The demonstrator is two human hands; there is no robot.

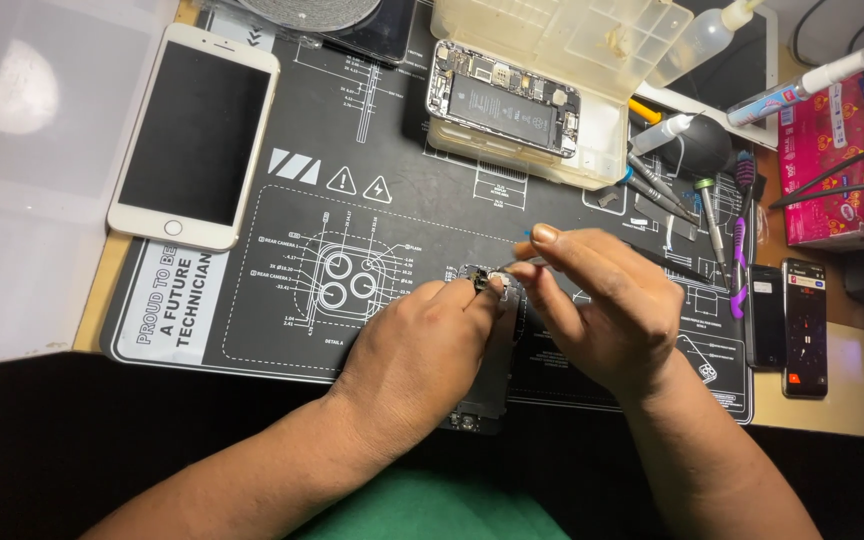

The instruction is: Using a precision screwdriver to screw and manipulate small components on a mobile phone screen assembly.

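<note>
Black repair mat (282, 110) covers the tabletop (857, 385), and it serves as the landmark for everything else. Near the mat's front edge, at its middle, lies a dark phone part (487, 385), seemingly a display assembly, mostly hidden under the hands. The left hand (417, 355) rests on it, thumb and forefinger pinched on a tiny dark component at its upper end. The right hand (607, 310) is closed around a thin dark tool (667, 262), probably tweezers or a probe, whose tip meets that same component; whether the tip grips it or only touches it cannot be told.

As a judgement, the work is well past the opening stage: at the mat's far edge an opened phone body (504, 98) with its battery and boards bare sits on a yellowish plastic parts box (577, 50), so the casing is already apart. What seems left is the small part now under the fingers, and the reassembly, since the two halves lie well apart.

On the mat's far left corner lies a white-and-gold smartphone (195, 135), screen dark and whole. Beyond the mat's right edge stand screwdrivers (714, 215), a black dust blower (697, 150), squeeze bottles (707, 35), a red tissue pack (837, 165) and two small dark phones (787, 315)
</note>
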